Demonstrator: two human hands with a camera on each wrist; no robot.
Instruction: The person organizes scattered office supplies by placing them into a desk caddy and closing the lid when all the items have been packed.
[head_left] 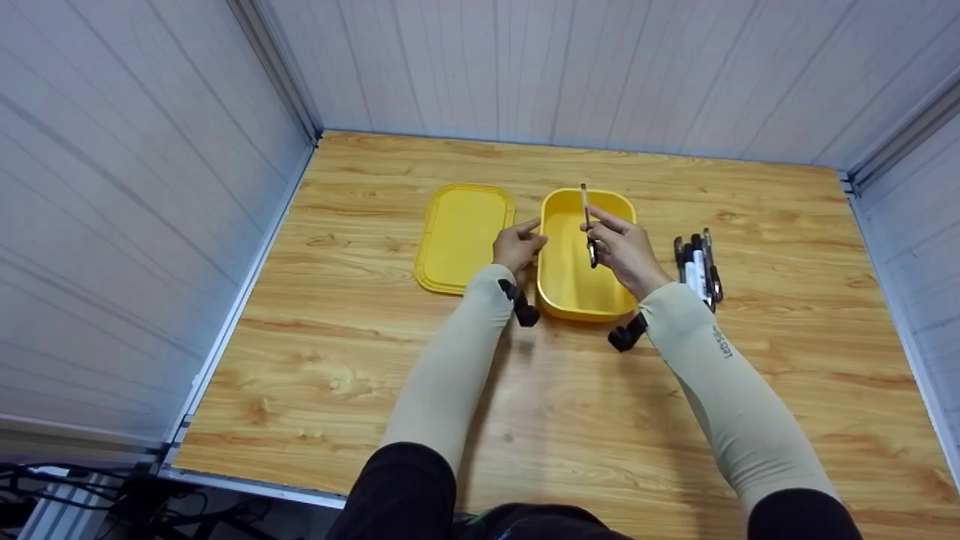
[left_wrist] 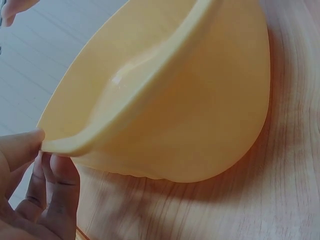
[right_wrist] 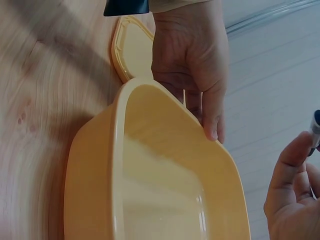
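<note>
A yellow plastic box (head_left: 577, 289) stands without its lid on the wooden table. My left hand (head_left: 516, 247) pinches the box's left rim between thumb and fingers, as the left wrist view shows at the rim (left_wrist: 80, 142). Above the box, my right hand (head_left: 626, 251) holds a pen (head_left: 589, 225) with a clear barrel and a dark end, its length running roughly away from me. In the right wrist view only part of the pen (right_wrist: 315, 130) shows, at the right edge. No other thing is visible inside the box.
The yellow lid (head_left: 465, 236) lies flat to the left of the box. Several pens and markers (head_left: 697, 266) lie together at the right, partly behind the right forearm. White panel walls (head_left: 480, 67) enclose the table's back and sides.
</note>
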